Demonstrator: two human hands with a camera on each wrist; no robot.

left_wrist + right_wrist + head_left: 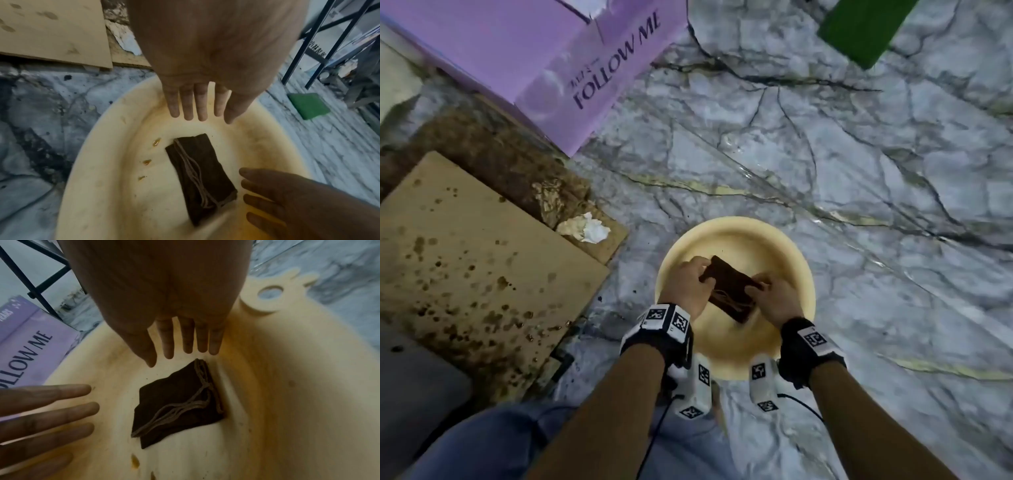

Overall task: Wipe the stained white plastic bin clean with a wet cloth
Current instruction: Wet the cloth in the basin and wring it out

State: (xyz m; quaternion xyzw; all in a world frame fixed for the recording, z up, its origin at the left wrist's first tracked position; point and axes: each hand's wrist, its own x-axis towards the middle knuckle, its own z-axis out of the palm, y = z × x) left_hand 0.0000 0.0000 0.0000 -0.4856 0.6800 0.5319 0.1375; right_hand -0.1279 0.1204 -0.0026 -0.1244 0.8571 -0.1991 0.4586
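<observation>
The round cream-white plastic bin [736, 233] stands on the marble floor, with yellow-brown staining and a few amber drops [147, 162] inside. A folded dark brown cloth [732, 287] with a frayed light hem lies flat on the bin's bottom [115, 162]. My left hand [688, 284] hovers at the cloth's far-left end. In the left wrist view its fingers [202, 113] are straight and clear of the cloth [197, 178]. My right hand [774, 298] is at the near-right end. In the right wrist view its fingers [185, 347] are straight above the cloth [179, 402].
A purple box printed "FOLLOW ME" [551, 68] lies at the far left. Stained cardboard [465, 257] with a crumpled tissue [589, 229] sits left of the bin. A green block [863, 27] lies far right, near a black metal frame [329, 40].
</observation>
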